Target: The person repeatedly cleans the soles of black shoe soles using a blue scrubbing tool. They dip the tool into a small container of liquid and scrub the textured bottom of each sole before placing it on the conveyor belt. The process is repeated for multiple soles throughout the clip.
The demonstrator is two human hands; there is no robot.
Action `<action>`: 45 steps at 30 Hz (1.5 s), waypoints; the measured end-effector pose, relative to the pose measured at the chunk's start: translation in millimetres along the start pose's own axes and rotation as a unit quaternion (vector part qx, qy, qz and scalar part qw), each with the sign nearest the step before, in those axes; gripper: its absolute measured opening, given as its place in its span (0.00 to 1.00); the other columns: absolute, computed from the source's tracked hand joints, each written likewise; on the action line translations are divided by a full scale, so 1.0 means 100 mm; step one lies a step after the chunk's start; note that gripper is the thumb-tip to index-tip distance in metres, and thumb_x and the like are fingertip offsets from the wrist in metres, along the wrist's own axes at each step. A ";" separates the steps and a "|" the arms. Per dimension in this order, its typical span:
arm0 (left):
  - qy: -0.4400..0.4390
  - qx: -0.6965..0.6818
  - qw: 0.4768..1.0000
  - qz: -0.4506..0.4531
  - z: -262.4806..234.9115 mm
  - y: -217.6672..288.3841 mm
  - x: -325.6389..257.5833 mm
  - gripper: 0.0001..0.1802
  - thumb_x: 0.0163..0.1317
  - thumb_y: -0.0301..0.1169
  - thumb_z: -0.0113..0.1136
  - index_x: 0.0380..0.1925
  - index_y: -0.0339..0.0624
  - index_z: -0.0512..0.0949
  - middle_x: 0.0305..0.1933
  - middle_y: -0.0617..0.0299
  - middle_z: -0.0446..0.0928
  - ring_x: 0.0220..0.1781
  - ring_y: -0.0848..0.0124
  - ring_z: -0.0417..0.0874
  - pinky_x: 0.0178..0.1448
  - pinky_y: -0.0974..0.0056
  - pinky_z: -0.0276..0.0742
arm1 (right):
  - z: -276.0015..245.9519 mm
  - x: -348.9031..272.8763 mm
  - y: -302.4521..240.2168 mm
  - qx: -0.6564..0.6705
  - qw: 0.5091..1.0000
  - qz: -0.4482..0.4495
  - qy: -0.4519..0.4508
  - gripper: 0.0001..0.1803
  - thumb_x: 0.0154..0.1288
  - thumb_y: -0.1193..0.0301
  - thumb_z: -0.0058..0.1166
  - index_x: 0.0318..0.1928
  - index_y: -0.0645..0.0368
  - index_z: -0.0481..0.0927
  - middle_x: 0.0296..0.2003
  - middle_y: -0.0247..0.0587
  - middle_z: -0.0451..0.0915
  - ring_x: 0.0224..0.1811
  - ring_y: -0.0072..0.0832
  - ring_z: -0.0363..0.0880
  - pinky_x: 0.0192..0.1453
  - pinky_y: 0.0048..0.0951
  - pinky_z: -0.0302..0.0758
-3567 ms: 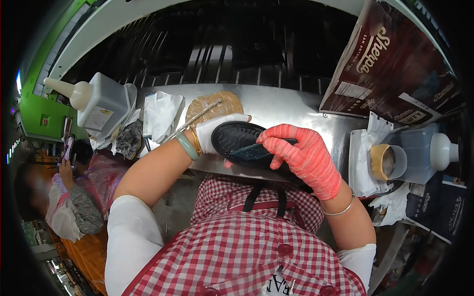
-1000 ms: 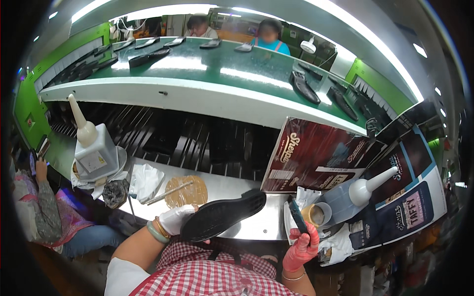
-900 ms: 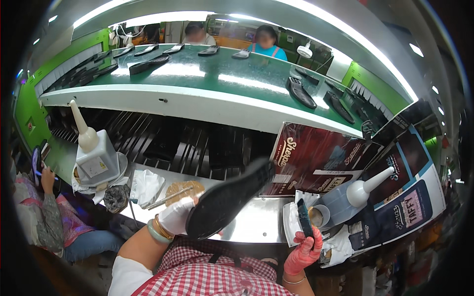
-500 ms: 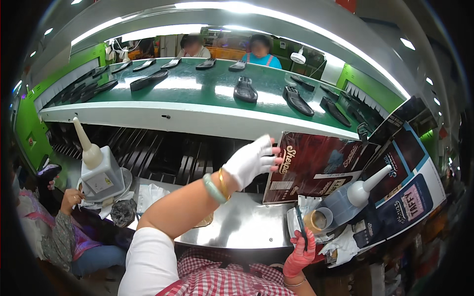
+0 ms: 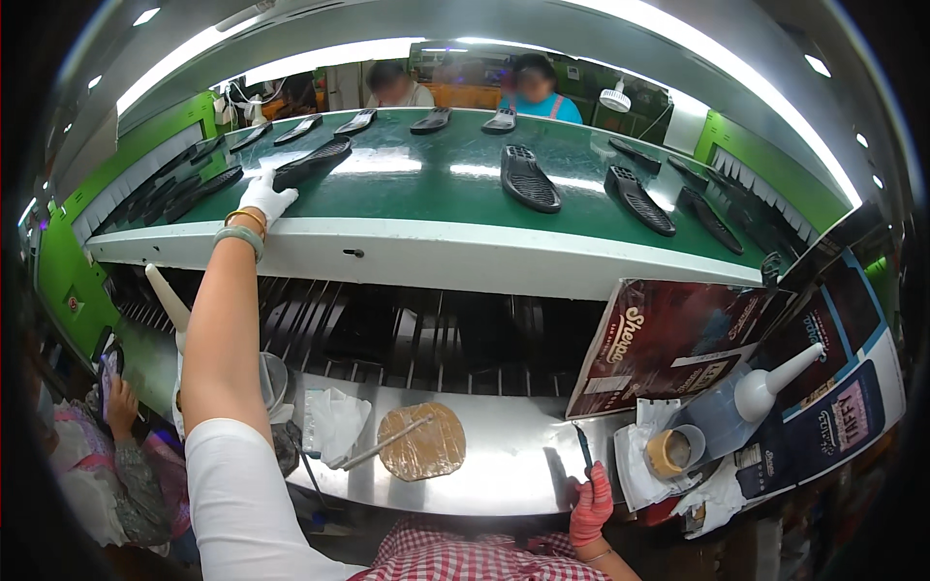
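My left hand [image 5: 268, 198], in a white glove with bare fingertips, reaches up to the green conveyor belt [image 5: 417, 201]. Its thumb and fingers are spread around the near-left end of a black shoe sole [image 5: 314, 163], which lies on the belt. Whether the fingers touch the sole is hard to see. Low on the right, my right hand [image 5: 592, 505] in a pink-red glove is closed around a slim dark-handled brush [image 5: 583, 448], held tip up above the steel worktop [image 5: 523, 460]. Just right of it stands a small cup [image 5: 668, 452] of amber liquid.
More black soles [image 5: 531, 180] lie along the belt. A translucent squeeze bottle [image 5: 722, 412] leans near printed cardboard [image 5: 668, 339]. On the worktop are a brown round pad [image 5: 422, 443] with a stick and white paper [image 5: 334, 426]. A co-worker [image 5: 121, 465] sits at left; others are beyond the belt.
My left hand has swung left and forward from above the worktop to the sole on the belt. My right hand has drawn the brush away from the cup, uncovering worktop.
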State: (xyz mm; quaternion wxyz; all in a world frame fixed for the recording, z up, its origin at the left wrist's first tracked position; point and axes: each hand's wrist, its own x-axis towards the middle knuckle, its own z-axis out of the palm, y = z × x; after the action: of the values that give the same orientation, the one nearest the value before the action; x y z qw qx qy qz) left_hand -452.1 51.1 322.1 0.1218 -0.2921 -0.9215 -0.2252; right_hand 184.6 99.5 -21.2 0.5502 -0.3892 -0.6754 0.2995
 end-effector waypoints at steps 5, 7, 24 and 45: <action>-0.036 0.017 0.999 0.030 0.05 -0.08 0.23 0.40 0.53 0.51 0.61 0.63 0.43 0.64 0.64 0.46 0.65 0.65 0.55 0.67 0.67 0.61 0.62 | 0.06 -0.02 0.19 -0.061 0.994 -0.088 -0.003 0.16 0.65 0.77 0.48 0.53 0.59 0.75 0.54 0.51 0.73 0.48 0.37 0.77 0.40 0.28 0.79; -0.046 -0.020 0.998 0.032 0.09 -0.19 0.35 0.38 0.52 0.49 0.61 0.61 0.43 0.66 0.63 0.47 0.67 0.64 0.55 0.69 0.66 0.60 0.64 | 0.03 -0.07 0.30 0.002 0.996 -0.088 -0.016 0.17 0.65 0.79 0.45 0.54 0.58 0.74 0.58 0.49 0.71 0.49 0.33 0.75 0.38 0.25 0.78; 0.082 -0.455 0.885 0.049 -0.15 0.14 -0.45 0.11 0.54 0.33 0.64 0.28 0.39 0.75 0.25 0.71 0.69 0.28 0.81 0.68 0.34 0.74 0.65 | 0.04 -0.02 0.00 0.053 0.998 0.021 0.002 0.17 0.65 0.78 0.47 0.55 0.60 0.73 0.56 0.52 0.72 0.47 0.33 0.77 0.39 0.25 0.79; -0.315 -0.519 0.792 0.063 1.61 0.64 -4.99 0.34 0.46 0.22 0.67 0.54 0.38 0.63 0.60 0.52 0.58 0.53 0.62 0.71 0.52 0.65 0.70 | -1.66 1.19 -0.97 0.060 0.974 0.147 0.163 0.10 0.65 0.71 0.54 0.44 0.62 0.78 0.28 0.30 0.77 0.25 0.14 0.73 0.30 0.17 0.73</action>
State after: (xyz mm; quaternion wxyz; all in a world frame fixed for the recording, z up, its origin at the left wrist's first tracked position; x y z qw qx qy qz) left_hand -29.9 -64.9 26.5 -0.3314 -0.4233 -0.6332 -0.5569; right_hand 316.6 146.9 156.1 0.6250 -0.4944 -0.4927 0.3497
